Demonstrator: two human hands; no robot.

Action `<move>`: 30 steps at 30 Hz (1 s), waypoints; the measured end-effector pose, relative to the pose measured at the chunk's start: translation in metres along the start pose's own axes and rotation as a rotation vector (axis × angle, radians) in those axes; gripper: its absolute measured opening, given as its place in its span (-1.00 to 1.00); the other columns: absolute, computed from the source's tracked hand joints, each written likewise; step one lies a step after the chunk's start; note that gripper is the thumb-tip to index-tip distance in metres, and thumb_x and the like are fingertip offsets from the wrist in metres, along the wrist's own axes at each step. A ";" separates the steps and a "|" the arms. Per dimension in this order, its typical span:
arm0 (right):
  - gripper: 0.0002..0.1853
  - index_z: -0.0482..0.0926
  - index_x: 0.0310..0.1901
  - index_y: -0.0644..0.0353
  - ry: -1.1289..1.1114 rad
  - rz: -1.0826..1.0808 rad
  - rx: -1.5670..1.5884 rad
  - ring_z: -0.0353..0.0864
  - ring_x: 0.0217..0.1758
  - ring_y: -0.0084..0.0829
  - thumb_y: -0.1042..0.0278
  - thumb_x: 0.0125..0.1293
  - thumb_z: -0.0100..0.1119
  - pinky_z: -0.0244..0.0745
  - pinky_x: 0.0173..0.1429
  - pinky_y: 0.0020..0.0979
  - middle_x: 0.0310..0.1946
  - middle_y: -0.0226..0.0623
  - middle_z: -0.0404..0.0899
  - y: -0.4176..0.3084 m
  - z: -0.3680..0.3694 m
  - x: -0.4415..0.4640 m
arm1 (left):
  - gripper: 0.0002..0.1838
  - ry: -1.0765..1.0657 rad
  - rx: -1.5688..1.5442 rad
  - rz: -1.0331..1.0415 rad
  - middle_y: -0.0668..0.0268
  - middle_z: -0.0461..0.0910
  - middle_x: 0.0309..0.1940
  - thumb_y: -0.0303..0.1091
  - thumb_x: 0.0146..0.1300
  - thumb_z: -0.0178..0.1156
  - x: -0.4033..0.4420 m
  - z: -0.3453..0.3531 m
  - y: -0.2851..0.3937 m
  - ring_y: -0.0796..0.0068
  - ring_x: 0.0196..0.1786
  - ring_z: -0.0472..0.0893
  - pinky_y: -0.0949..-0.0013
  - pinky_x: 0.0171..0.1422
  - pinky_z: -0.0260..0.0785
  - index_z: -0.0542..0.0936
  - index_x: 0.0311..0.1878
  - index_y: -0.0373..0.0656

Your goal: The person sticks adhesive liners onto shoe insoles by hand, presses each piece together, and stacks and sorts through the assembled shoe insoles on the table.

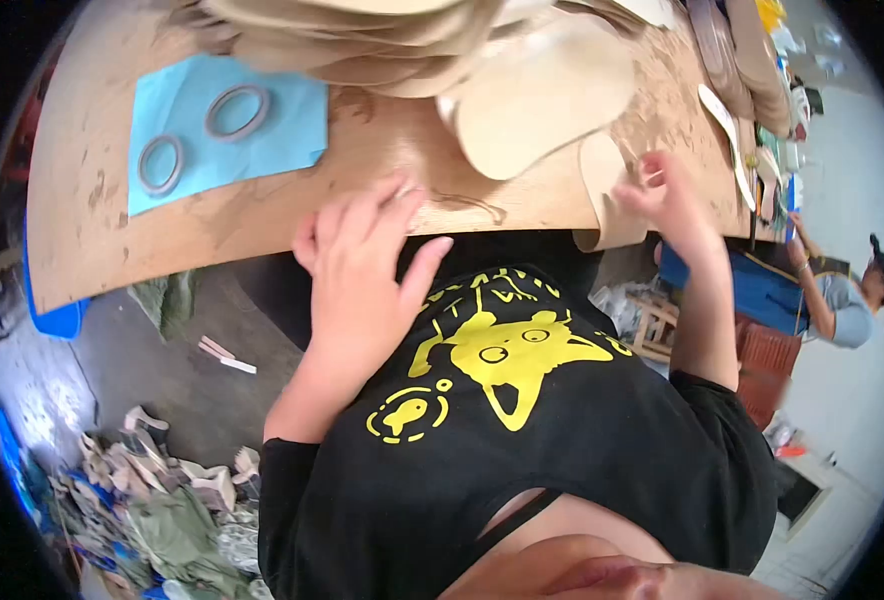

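Note:
My left hand (357,250) lies at the near edge of the wooden table (362,160), palm down, its thumb apart from the fingers. Just beyond its fingertips are thin brown strands (467,205). On the right, my right hand (670,205) is raised with fingers curled in a pinch; what is between them is too small to tell. Beneath and beside it, a curved beige piece (605,190) hangs partly over the table edge. Farther in lies a larger flat beige piece (547,100), close to a stack of similar pieces (362,45).
Two tape rolls (237,112) (161,164) rest on a blue sheet (292,125) at the left. A white strip (727,135) and tools lie at the right. Scraps (182,510) cover the floor at lower left. Another person (847,305) is at the far right.

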State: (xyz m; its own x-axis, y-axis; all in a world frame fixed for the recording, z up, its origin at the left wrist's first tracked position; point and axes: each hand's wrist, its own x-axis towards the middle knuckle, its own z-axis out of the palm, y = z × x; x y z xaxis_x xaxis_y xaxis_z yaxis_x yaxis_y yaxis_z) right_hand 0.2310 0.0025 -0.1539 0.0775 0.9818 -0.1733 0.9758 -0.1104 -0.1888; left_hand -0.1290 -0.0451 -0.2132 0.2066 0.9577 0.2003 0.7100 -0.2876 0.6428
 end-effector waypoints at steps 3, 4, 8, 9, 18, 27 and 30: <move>-0.40 0.53 0.03 0.36 -0.071 0.123 0.194 0.60 -0.10 -0.30 0.06 0.12 0.49 0.52 0.04 -0.30 -0.14 -0.12 0.63 0.004 0.013 -0.012 | -0.60 0.073 -0.071 -0.005 0.31 0.56 0.10 -0.24 0.20 0.36 0.010 0.004 0.022 0.20 0.16 0.43 0.15 0.31 0.14 0.61 0.10 -0.09; -0.43 0.54 0.00 0.37 -0.079 0.114 0.259 0.60 -0.11 -0.31 0.09 0.12 0.49 0.52 0.04 -0.30 -0.17 -0.12 0.63 0.004 0.010 -0.014 | -0.61 0.099 -0.113 0.108 0.27 0.57 0.03 -0.30 0.19 0.37 0.018 0.007 0.030 0.14 0.10 0.46 0.14 0.25 0.22 0.61 0.09 -0.13; -0.54 0.56 -0.02 0.38 -0.110 -0.024 0.388 0.55 -0.15 -0.42 0.24 0.17 0.45 0.46 -0.01 -0.39 -0.22 -0.18 0.63 0.019 0.005 -0.009 | -0.57 -0.040 -0.311 0.316 0.10 0.57 0.09 -0.42 0.17 0.35 0.051 0.039 0.084 0.04 0.19 0.49 0.16 0.34 0.26 0.58 0.13 -0.23; -0.60 0.57 -0.04 0.35 -0.082 -0.117 0.429 0.57 -0.19 -0.44 0.28 0.19 0.43 0.47 -0.05 -0.38 -0.27 -0.18 0.64 0.020 0.003 -0.009 | -0.56 -0.008 -0.324 0.318 0.09 0.56 0.12 -0.41 0.17 0.35 0.060 0.048 0.099 0.02 0.22 0.47 0.15 0.37 0.25 0.57 0.15 -0.23; -0.60 0.58 -0.16 0.28 -0.456 -0.487 0.632 0.54 -0.35 -0.50 0.21 0.10 0.51 0.41 -0.24 -0.42 -0.47 -0.36 0.59 0.079 -0.057 -0.004 | -0.77 -0.378 -0.824 -0.201 0.30 0.68 -0.40 -0.40 0.23 0.35 0.113 0.099 0.143 0.52 -0.24 0.61 0.40 -0.02 0.46 0.64 -0.11 -0.32; -0.84 0.54 -0.29 0.22 -0.231 0.012 0.833 0.50 -0.39 -0.71 0.41 0.24 0.37 0.38 -0.27 -0.59 -0.46 -0.55 0.55 0.224 -0.062 0.013 | -0.45 -0.326 -0.281 -0.207 0.28 0.52 -0.20 -0.45 0.20 0.37 0.097 0.122 0.158 0.50 -0.22 0.52 0.33 -0.08 0.45 0.48 0.28 -0.17; -0.79 0.59 -0.20 0.24 -0.053 0.006 0.657 0.53 -0.30 -0.70 0.30 0.28 0.35 0.43 -0.21 -0.58 -0.42 -0.50 0.59 0.234 -0.038 0.031 | -0.41 -0.111 -0.064 0.070 0.16 0.52 -0.13 -0.44 0.17 0.36 0.090 0.141 0.153 0.31 -0.14 0.52 0.27 -0.03 0.41 0.46 0.30 -0.17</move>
State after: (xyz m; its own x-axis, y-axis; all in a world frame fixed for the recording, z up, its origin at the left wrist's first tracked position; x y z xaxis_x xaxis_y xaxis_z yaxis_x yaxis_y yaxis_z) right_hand 0.4697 0.0133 -0.1668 0.0563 0.9737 -0.2207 0.6460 -0.2041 -0.7355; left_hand 0.0931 -0.0013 -0.2006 0.3299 0.9295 0.1649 0.6476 -0.3499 0.6768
